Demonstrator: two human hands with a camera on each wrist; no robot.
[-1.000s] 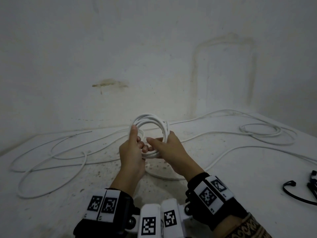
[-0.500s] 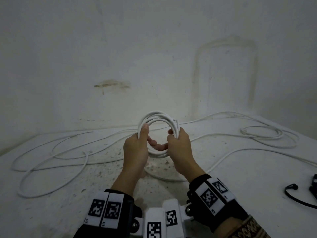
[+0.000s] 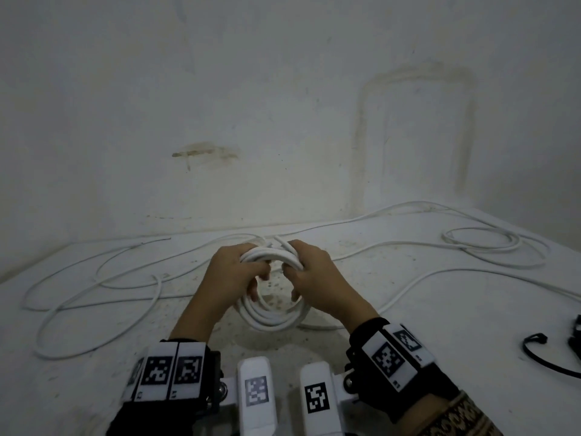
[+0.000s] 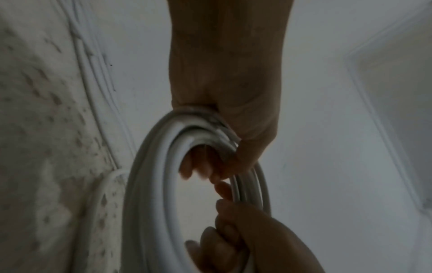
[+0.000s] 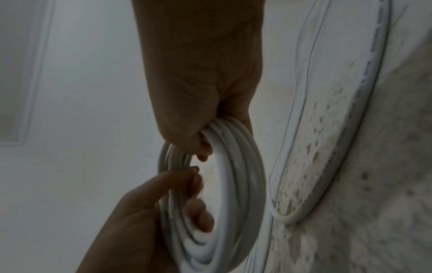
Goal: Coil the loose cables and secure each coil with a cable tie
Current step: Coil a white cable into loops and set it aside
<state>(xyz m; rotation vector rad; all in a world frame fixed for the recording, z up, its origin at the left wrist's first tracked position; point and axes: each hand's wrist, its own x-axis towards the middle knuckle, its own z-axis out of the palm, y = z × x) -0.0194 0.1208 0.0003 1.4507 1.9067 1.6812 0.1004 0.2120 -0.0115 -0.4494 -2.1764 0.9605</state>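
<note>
A white cable coil (image 3: pixel 272 317) of several loops is held just above the white speckled table (image 3: pixel 440 341). My left hand (image 3: pixel 234 273) grips its left side, fingers curled through the loops (image 4: pixel 163 166). My right hand (image 3: pixel 314 272) grips the right side of the coil (image 5: pixel 233 157) the same way. The rest of the white cable (image 3: pixel 408 281) trails loose over the table to both sides. A black cable tie (image 3: pixel 547 360) lies at the right edge of the table.
Loose cable loops (image 3: pixel 94 294) lie on the left of the table and a smaller loose ring (image 3: pixel 490 247) at the far right. A stained white wall (image 3: pixel 283 121) stands right behind. A dark object (image 3: pixel 577 338) sits cut off at the right edge.
Both hands have lowered and tilted the coil from upright towards flat, nearer the table. The grips have shifted to opposite sides of the coil.
</note>
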